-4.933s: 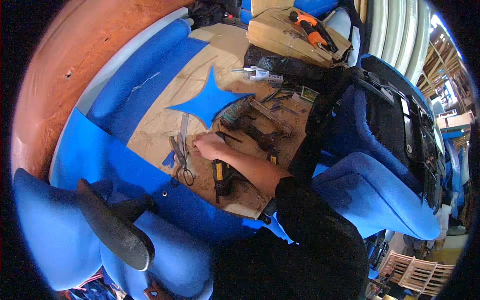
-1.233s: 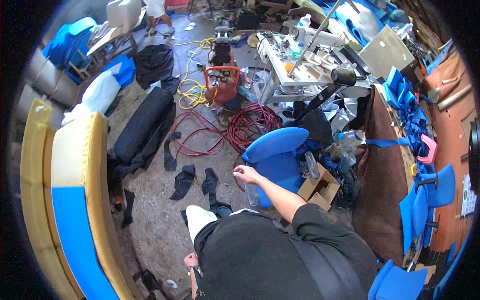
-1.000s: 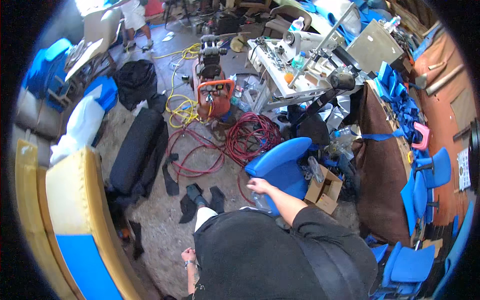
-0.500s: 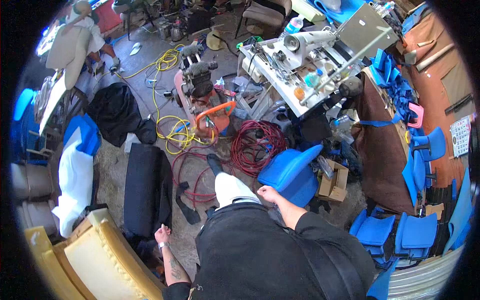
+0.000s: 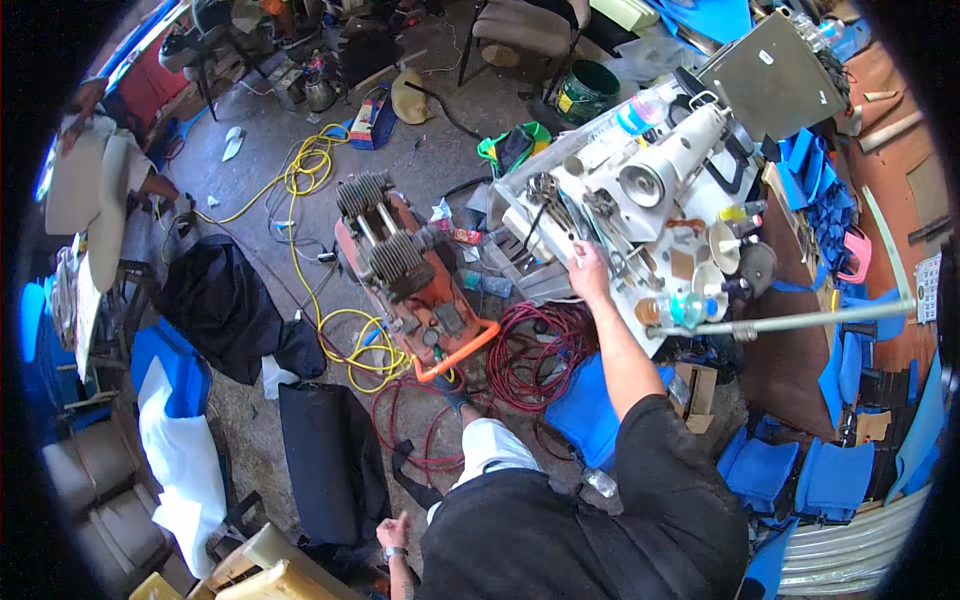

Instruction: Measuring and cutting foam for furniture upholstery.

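My right arm stretches forward to the sewing machine table [image 5: 643,335]. My right hand [image 5: 590,268] is over its near left edge, fingers reaching toward several small metal tools [image 5: 600,232]; whether they touch is unclear. Beyond the hand stands a white sewing machine [image 5: 670,165]. Bottles [image 5: 688,310] and thread cones [image 5: 722,245] lie to its right. My left hand [image 5: 393,532] hangs low with curled fingers and a raised thumb, nothing seen in it. Near it lies a long black upholstered pad [image 5: 330,455] on the floor.
An orange air compressor [image 5: 400,270] stands ahead, with red hose coils [image 5: 535,355] and a yellow hose [image 5: 318,165] on the floor. A blue seat cushion [image 5: 590,410] lies by my right side. Foam pieces [image 5: 280,575] are at lower left. Another person's arm [image 5: 155,185] shows at far left.
I have come closer to the sewing machine table. My right hand has gone from near my body out to the tabletop. My left hand stays low at my side.
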Demonstrator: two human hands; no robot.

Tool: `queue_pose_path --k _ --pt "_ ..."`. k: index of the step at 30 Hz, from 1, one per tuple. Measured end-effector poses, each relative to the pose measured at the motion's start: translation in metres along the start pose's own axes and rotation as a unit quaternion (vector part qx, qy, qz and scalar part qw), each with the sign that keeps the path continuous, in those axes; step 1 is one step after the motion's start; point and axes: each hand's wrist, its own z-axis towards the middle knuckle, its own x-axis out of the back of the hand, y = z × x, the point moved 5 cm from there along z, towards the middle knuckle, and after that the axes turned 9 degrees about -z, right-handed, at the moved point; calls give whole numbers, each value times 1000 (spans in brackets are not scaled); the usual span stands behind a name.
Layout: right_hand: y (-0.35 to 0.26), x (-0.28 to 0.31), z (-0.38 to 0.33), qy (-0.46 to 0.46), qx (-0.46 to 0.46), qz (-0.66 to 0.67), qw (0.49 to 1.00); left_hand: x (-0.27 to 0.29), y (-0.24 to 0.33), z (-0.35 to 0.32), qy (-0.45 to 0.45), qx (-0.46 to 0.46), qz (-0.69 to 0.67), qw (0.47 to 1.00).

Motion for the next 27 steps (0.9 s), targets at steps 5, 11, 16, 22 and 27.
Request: queue_pose_path --k 5,11,16,22,27 --pt "13 -5 44 -15 1 -185 983 9 163 32 27 -40 -201 978" --pt "-12 -2 72 26 52 -138 989 -7 186 53 -21 2 -221 975" --pt "-69 -18 115 31 190 -134 972 -25 143 56 -42 45 -176 983" --pt "-73 -52 150 -160 131 -216 954 -20 148 54 -50 73 -99 991" --pt "-79 -30 152 -59 136 -183 972 -27 211 55 -28 -24 -85 996"
